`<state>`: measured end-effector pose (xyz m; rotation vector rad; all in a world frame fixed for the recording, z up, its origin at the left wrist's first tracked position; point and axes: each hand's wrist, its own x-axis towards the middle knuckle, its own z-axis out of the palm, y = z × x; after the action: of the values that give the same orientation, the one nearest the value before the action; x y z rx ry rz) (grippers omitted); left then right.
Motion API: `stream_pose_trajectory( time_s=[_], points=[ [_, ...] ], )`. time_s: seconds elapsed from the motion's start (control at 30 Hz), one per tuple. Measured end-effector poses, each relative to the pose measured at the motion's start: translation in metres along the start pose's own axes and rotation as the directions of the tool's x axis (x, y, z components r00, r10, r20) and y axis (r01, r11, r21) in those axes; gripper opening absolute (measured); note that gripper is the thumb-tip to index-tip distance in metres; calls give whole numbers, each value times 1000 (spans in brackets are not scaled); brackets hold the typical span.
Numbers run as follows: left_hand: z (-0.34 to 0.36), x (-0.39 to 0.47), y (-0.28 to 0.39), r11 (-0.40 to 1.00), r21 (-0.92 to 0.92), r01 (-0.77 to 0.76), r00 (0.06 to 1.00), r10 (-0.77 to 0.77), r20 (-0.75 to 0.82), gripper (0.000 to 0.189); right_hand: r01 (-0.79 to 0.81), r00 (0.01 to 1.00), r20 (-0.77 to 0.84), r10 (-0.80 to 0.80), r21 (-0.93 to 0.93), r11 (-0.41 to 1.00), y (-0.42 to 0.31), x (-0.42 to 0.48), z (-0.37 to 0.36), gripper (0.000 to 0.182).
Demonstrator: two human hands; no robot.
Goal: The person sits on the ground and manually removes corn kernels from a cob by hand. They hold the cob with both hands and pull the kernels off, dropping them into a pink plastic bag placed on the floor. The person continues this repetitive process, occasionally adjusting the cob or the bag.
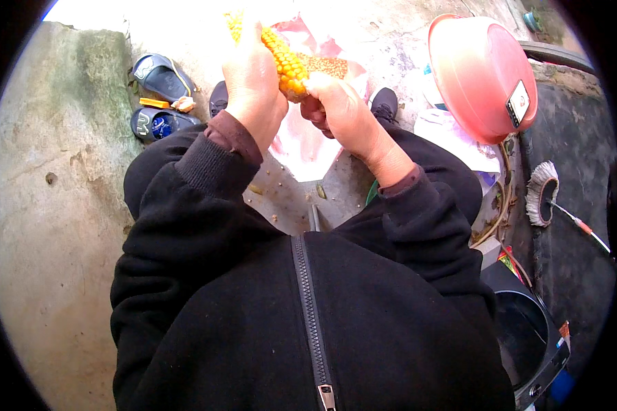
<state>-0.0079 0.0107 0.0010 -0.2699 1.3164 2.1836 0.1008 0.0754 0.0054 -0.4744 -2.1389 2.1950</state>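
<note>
My left hand (252,77) is wrapped around the upper part of a yellow ear of corn (288,64), which tilts down to the right above the ground. At the ear's lower end, my right hand (339,103) grips its tip with thumb and curled fingers. Below and beyond both hands lies an open pink and white bag (306,149), partly washed out by glare. Loose corn kernels (326,67) are heaped in it, partly hidden by the ear and my right hand.
Dark slippers (162,77) and an orange object (154,103) lie on concrete at left. At right, a phone (518,104) rests on an upturned pink basin (473,77), above a brush (542,194) and a dark round container (519,334). Scattered kernels dot the ground between my legs.
</note>
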Motion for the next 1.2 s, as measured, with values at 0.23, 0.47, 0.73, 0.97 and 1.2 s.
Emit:
stream_pose_trajectory(
  time_s=[0.23,0.47,0.73,0.97,1.2],
  points=[
    [2,4,3,1000,7,-12,1000,12,-14,36,42,999,-21,-42,-12,999,3,1,-2,33],
    [3,1,3,973,113,-201,977,208,-49,36,29,999,-26,-30,-38,999,11,6,0,38],
    [15,-9,-7,685,433,-585,769,638,29,40,-391,907,-5,421,361,847,15,15,3,34],
    [14,-1,-6,852,304,-427,883,465,-62,37,-33,993,-115,37,34,999,32,14,6,14],
    [5,7,4,986,-128,-107,994,106,-21,31,-212,976,69,208,537,817,5,9,-8,18]
  ],
)
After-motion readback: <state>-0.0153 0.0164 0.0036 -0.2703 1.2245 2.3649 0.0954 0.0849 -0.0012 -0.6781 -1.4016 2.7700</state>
